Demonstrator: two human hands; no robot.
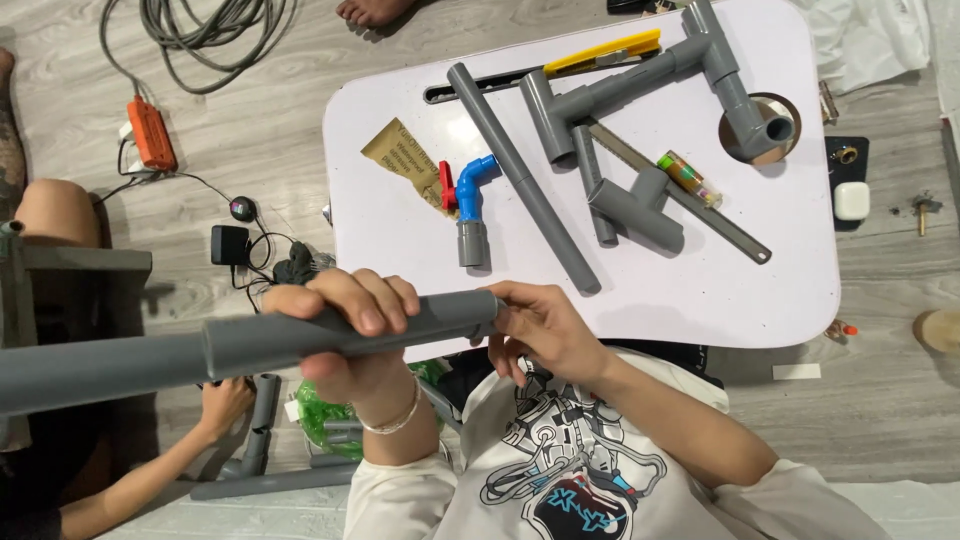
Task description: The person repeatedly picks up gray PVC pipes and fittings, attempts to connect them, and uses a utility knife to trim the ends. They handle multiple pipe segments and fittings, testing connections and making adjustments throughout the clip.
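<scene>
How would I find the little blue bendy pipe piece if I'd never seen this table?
Start at the white rounded table, then go to its left part, beside the crumpled tan paper packet. There lies the blue plastic elbow pipe, with a red handle and a grey sleeve. Every other pipe on the table is plain grey.

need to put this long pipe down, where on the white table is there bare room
The white table is bare along its near edge, between the long grey pipe lying diagonally and the steel saw blade, and in the near right corner. The left strip under the tan sachet is narrow. The far half is crowded with joined grey pipe fittings.
</scene>
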